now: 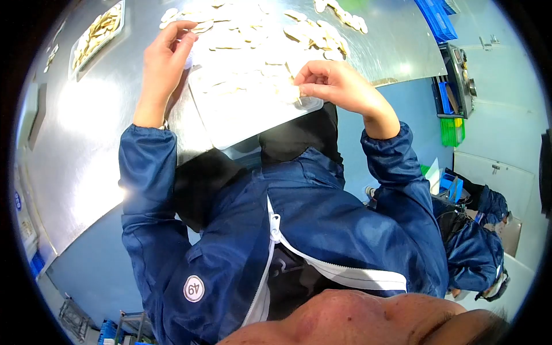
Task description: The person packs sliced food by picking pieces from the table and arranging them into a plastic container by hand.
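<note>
Pale, flat oval pieces (316, 34) lie spread over the metal table and over a white tray (230, 129) in front of me; glare washes out many of them. My left hand (164, 60) is at the tray's far left corner, thumb and index finger closed around the end of one pale oval piece (203, 27). Over the tray's right side, my right hand (333, 83) pinches another pale piece (294, 95) between thumb and fingers. That piece is partly hidden by the fingertips and blurred by the bright light.
A clear tub (122, 26) full of similar pieces stands at the table's far left. More pieces (345, 17) lie near the back edge. Blue crates (434, 20) and a green crate (452, 132) are at the right. Another person in dark blue clothing (474, 253) is at the lower right.
</note>
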`<state>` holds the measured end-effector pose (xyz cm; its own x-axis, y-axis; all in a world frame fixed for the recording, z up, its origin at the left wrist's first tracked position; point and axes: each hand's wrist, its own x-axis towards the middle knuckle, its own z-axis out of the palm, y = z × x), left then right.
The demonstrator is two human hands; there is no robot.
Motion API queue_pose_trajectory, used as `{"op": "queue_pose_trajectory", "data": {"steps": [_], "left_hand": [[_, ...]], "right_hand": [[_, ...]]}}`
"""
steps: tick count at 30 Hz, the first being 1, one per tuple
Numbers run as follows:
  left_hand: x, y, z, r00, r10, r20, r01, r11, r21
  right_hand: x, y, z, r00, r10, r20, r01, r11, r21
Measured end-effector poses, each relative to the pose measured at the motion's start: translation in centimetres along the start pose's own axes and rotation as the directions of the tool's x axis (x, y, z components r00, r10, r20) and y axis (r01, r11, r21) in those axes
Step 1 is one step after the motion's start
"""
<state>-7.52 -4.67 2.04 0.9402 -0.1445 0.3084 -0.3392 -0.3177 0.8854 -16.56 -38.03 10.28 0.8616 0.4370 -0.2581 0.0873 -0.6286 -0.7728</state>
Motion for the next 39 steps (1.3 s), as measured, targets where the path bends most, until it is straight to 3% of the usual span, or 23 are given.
{"op": "queue_pose_trajectory", "data": {"steps": [5, 8, 11, 14, 17, 20, 26, 32, 33, 35, 38, 39], "left_hand": [[0.5, -0.8, -0.5, 0.997, -0.025, -0.071, 0.026, 1.000, 0.009], [0.5, -0.4, -0.6, 0.997, -0.040, -0.072, 0.043, 0.998, 0.046], [0.4, -0.5, -0.5, 0.997, -0.031, -0.064, 0.035, 0.998, 0.056], [0.4, -0.8, -0.7, 1.000, -0.013, -0.007, 0.014, 0.997, 0.075], [0.3, -0.8, -0.7, 1.000, -0.005, -0.007, 0.006, 0.998, 0.061], [0.4, -0.8, -0.5, 0.999, -0.031, -0.032, 0.032, 0.999, 0.033], [0.9, -1.4, -1.0, 0.995, -0.001, -0.100, 0.005, 0.999, 0.039], [1.4, -2.1, -3.3, 0.971, -0.005, -0.238, 0.037, 0.991, 0.129], [1.5, -2.6, -3.3, 0.969, -0.018, -0.246, 0.037, 0.997, 0.070], [1.5, -2.8, -3.4, 0.967, -0.009, -0.253, 0.041, 0.992, 0.120], [1.6, -3.1, -3.6, 0.972, -0.025, -0.233, 0.059, 0.988, 0.142], [1.6, -3.0, -3.5, 0.974, -0.028, -0.223, 0.061, 0.988, 0.140]], "right_hand": [[0.3, 0.7, 0.1, 0.998, -0.067, -0.003, 0.066, 0.996, -0.067], [0.4, 0.8, 0.3, 0.995, -0.096, -0.019, 0.090, 0.973, -0.211], [0.7, 1.7, 0.9, 0.918, -0.372, -0.137, 0.261, 0.828, -0.497], [0.4, 1.2, 0.7, 0.961, -0.216, -0.173, 0.136, 0.912, -0.386], [-0.2, 0.2, 0.5, 0.985, -0.156, -0.077, 0.102, 0.877, -0.470], [-0.3, 1.4, 1.1, 0.945, -0.314, -0.089, 0.216, 0.805, -0.553], [0.5, 1.0, 0.1, 0.960, -0.255, -0.116, 0.161, 0.840, -0.518], [7.5, 0.3, -1.3, 0.905, -0.341, -0.253, 0.165, 0.831, -0.531], [9.0, 0.1, -0.9, 0.912, -0.343, -0.226, 0.166, 0.810, -0.562], [11.3, 0.0, -0.4, 0.924, -0.341, -0.173, 0.166, 0.765, -0.623], [12.8, 2.0, 0.1, 0.810, -0.513, -0.285, 0.230, 0.724, -0.650], [14.4, 3.7, -0.7, 0.864, -0.480, -0.151, 0.281, 0.709, -0.647]]}}
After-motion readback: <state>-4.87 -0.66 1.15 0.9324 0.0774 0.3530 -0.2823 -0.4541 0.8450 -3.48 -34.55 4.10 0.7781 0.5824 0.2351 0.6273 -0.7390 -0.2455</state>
